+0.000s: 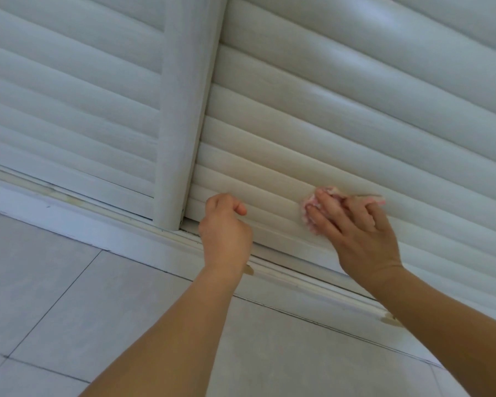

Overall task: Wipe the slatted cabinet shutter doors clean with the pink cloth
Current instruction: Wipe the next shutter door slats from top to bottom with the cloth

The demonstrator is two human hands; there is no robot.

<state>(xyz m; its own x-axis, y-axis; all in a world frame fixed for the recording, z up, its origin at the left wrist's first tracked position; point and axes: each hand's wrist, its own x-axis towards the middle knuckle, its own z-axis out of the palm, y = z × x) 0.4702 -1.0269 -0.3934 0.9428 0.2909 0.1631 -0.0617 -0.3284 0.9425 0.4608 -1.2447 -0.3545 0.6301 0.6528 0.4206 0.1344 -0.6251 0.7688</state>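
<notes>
Two white slatted shutter doors fill the upper view: the left door and the right door, overlapping at a vertical stile. My right hand presses a crumpled pink cloth flat against the lower slats of the right door, fingers straight over it. Only the cloth's edges show around my fingers. My left hand hovers near the bottom slats of the right door, just right of the stile, fingers curled and holding nothing.
A white sliding track and sill run along the bottom of the doors. Pale floor tiles with dark grout lines spread below. Small chipped beige spots mark the sill.
</notes>
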